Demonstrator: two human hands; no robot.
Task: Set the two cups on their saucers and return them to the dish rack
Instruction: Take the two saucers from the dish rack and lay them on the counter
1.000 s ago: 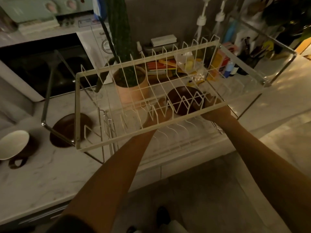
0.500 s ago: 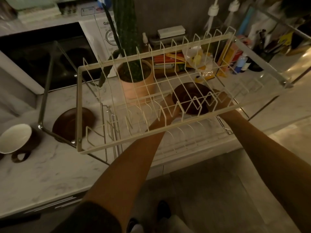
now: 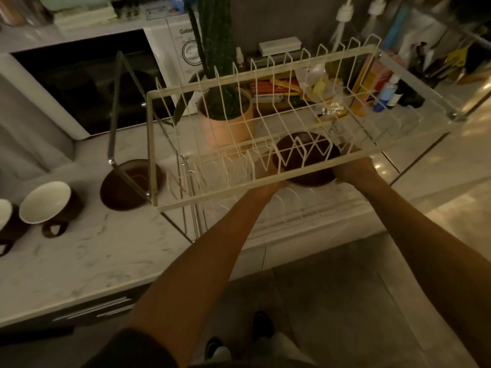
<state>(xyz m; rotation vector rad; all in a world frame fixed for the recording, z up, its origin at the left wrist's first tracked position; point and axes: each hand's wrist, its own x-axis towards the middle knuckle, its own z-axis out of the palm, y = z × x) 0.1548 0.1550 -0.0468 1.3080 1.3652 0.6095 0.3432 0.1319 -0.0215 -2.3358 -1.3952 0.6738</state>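
Since a second ago the view has swung left and tipped down: a second cup has come into frame at the far left, and the saucer in my hands has dropped slightly, now sitting just under the near rail of the rack's upper tier.

That held saucer [image 3: 305,160] is dark brown, roughly level, inside the dish rack [image 3: 265,192] on its right half, seen through the white wire tines. My left hand [image 3: 268,185] grips its left edge and my right hand [image 3: 350,168] its right edge; both are closed on the rim, though the fingers are mostly hidden behind the wire and the dish.

The other saucer [image 3: 125,187] lies flat on the marble counter [image 3: 79,251] just left of the rack, partly behind its frame. One cup [image 3: 47,205], white inside and brown outside, stands near it; the second cup [image 3: 5,224] is cut off by the left edge. Neither cup is on a saucer yet.

To do this well, I judge I should keep the saucer level, keep its rim clear of the tines, and move it slowly between the two tiers. The light is dim, so wire spacing is hard to read. A potted cactus [image 3: 225,115] stands behind the rack.
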